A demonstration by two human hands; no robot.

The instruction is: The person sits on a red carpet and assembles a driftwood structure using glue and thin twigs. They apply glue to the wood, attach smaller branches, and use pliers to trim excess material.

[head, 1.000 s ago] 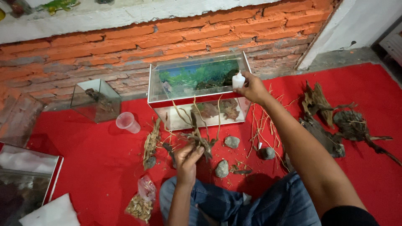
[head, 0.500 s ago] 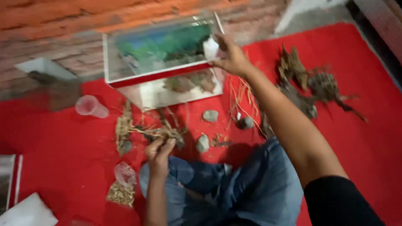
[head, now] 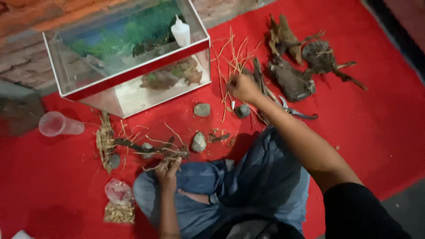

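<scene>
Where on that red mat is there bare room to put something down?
Bare mat lies right of the driftwood, and between the cup and the bag. It is crowded before the tank: stones, twigs, and both hands, left and right.

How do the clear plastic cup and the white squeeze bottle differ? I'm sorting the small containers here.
The clear plastic cup lies on its side on the red carpet; the white squeeze bottle stands upright at the glass tank.
The cup is see-through and open-mouthed; the bottle is opaque white with a narrow nozzle.
The cup lies left of the tank; the bottle is at its right end.
Neither is touched by a hand.
</scene>
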